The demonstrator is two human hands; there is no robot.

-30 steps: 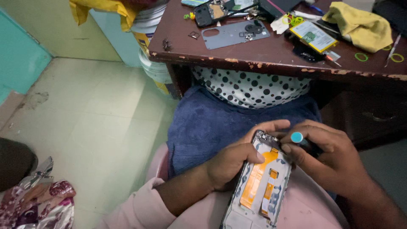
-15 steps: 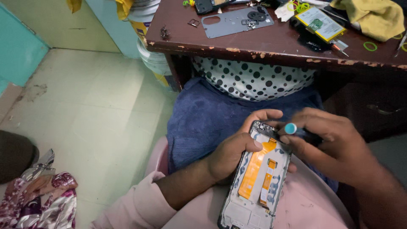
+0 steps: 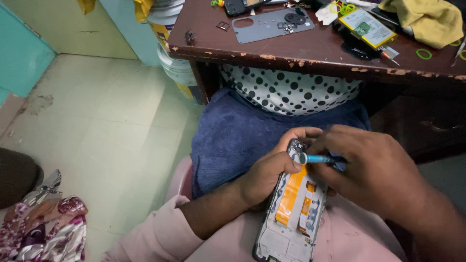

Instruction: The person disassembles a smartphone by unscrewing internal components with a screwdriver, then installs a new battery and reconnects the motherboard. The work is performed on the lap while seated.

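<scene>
1. Gripping the opened phone (image 3: 293, 208) on the lap, the left hand (image 3: 264, 177) has its grip closed around the frame.
2. The right hand (image 3: 376, 174) pinches a screwdriver (image 3: 318, 158) against the phone's top; its grey back cover (image 3: 269, 24) already lies on the table (image 3: 310, 48).

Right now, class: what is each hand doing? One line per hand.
Left hand: closed around the edge of the opened phone, holding it.
Right hand: closed on a blue-tipped screwdriver above the phone's top end.
</scene>
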